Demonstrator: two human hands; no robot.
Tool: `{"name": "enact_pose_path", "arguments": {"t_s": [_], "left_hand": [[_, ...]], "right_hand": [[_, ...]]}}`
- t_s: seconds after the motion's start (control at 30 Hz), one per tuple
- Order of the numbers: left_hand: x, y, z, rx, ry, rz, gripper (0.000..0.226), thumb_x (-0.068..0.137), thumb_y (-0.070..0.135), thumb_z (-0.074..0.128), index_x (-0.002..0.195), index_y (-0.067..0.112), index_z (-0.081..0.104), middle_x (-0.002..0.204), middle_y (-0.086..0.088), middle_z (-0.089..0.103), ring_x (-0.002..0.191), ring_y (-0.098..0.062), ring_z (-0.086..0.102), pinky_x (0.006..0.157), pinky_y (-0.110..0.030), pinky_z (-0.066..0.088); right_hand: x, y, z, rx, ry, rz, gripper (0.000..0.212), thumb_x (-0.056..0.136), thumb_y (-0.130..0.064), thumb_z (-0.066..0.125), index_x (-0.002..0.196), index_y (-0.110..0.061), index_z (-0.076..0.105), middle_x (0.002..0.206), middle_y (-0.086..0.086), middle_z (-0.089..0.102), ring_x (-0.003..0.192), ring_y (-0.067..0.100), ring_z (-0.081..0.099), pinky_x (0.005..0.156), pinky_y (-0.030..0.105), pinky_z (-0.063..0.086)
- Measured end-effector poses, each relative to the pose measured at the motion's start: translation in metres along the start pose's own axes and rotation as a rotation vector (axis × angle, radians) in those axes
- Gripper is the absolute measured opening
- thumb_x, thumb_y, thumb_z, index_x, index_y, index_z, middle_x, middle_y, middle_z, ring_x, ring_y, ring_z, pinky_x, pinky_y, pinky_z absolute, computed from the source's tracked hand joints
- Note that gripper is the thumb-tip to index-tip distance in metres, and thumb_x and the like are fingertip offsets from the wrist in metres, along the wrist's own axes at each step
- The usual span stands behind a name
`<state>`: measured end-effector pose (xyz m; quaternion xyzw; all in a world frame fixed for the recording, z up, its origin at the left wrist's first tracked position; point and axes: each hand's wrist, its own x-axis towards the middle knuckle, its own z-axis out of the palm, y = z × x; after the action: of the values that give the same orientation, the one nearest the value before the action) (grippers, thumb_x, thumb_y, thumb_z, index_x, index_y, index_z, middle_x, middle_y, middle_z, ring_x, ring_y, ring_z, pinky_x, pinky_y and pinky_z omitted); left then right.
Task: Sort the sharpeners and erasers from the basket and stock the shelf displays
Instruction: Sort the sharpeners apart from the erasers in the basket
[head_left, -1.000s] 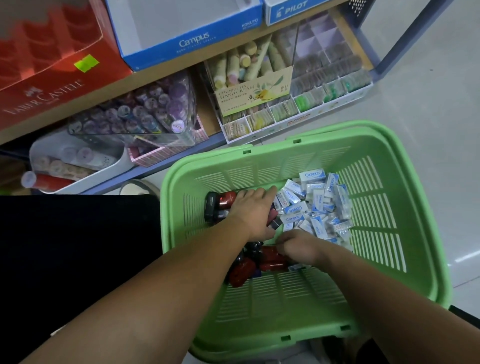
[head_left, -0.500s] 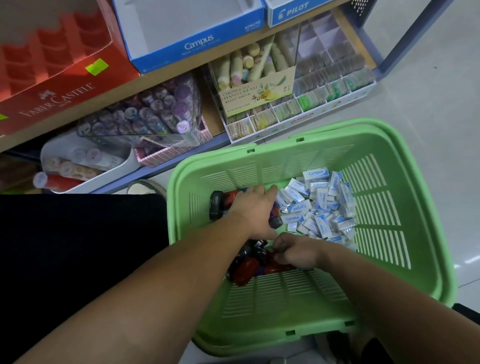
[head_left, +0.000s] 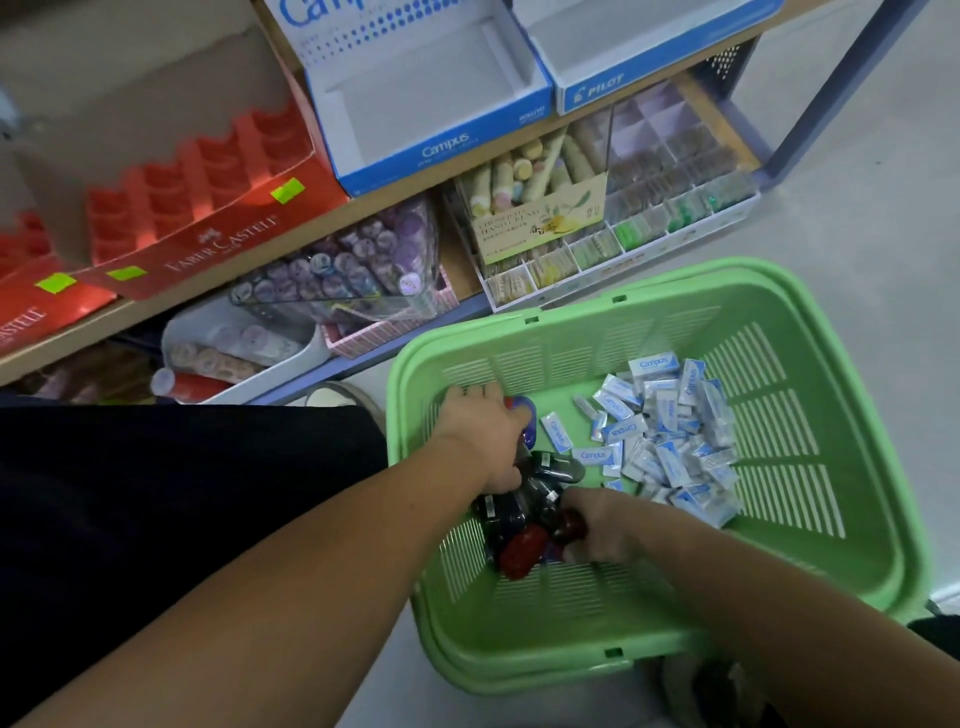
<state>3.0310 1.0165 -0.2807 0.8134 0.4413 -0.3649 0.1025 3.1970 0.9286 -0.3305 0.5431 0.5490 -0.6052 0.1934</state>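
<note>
Two piles were pictured inside a green slatted plastic basket (head_left: 571, 670) placed before the shelf. A dark heap of sharpeners (head_left: 524, 530) lay along its left wall, and a drift of erasers (head_left: 670, 447) was spread toward its far right corner, with the two piles meeting near the middle. The left hand (head_left: 483, 441) was laid, back upward, over the far end of the sharpener heap, where a red-and-blue sharpener showed at its edge. Its fingers were hidden, so whether anything was held could not be told. The right hand (head_left: 597, 525) was curled round a dark red sharpener at the heap's near end. The sharpeners, rounded shells of glossy hard plastic in black, red and blue, were judged light, rigid and somewhat slippery. They were thought best pinched across their broad sides or scooped up several at a time. The erasers, small rectangular blocks in shiny blue-and-white wrapping, were judged lighter still, slightly yielding and easily gathered by the handful. A blue Campus display box (head_left: 447, 145) of cardboard and a red Faber-Castell tray (head_left: 218, 244) with stepped compartments stood on the shelf above.
</note>
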Motion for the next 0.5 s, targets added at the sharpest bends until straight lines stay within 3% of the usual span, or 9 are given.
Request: {"name": "enact_pose_path", "arguments": {"t_s": [0.13,0.2,0.27,0.37,0.5], "left_hand": [[-0.003,0.002,0.002,0.029,0.038,0.026,0.064,0.084,0.054,0.064,0.139,0.024,0.050,0.137,-0.010,0.044,0.126,-0.029,0.042,0.104,-0.046,0.037],[-0.003,0.000,0.003,0.012,0.036,0.064,0.062,0.087,0.052,0.065,0.140,0.024,0.051,0.140,-0.008,0.044,0.129,-0.028,0.041,0.107,-0.046,0.036],[-0.001,-0.004,0.001,0.007,0.012,0.105,0.061,0.089,0.052,0.067,0.142,0.026,0.050,0.141,-0.007,0.045,0.130,-0.028,0.042,0.107,-0.045,0.037],[0.004,-0.010,-0.012,0.010,-0.009,0.149,0.059,0.088,0.048,0.072,0.140,0.029,0.051,0.133,-0.004,0.050,0.126,-0.027,0.047,0.097,-0.041,0.044],[0.007,-0.006,-0.013,0.103,0.031,0.175,0.054,0.094,0.038,0.066,0.143,0.025,0.047,0.136,-0.006,0.053,0.126,-0.028,0.049,0.094,-0.040,0.044]], "right_hand": [[-0.001,0.010,-0.008,0.110,0.053,-0.043,0.026,0.090,-0.013,0.073,0.100,-0.029,0.056,0.098,-0.005,0.067,0.090,0.011,0.068,0.075,0.021,0.054],[-0.002,0.015,-0.014,0.192,0.071,-0.034,0.022,0.090,-0.015,0.074,0.096,-0.030,0.058,0.102,0.004,0.071,0.089,0.019,0.072,0.076,0.031,0.061],[-0.004,0.018,-0.021,0.306,0.091,-0.022,0.018,0.092,-0.018,0.073,0.104,-0.024,0.061,0.106,0.012,0.073,0.090,0.028,0.075,0.074,0.039,0.063],[-0.005,0.007,-0.030,0.455,0.106,-0.074,0.018,0.096,-0.014,0.068,0.112,-0.018,0.061,0.107,0.015,0.074,0.093,0.034,0.075,0.064,0.032,0.059],[0.003,-0.020,-0.016,0.464,0.097,-0.136,0.021,0.092,-0.011,0.073,0.108,-0.023,0.066,0.105,0.007,0.075,0.097,0.029,0.074,0.074,0.033,0.060]]}}
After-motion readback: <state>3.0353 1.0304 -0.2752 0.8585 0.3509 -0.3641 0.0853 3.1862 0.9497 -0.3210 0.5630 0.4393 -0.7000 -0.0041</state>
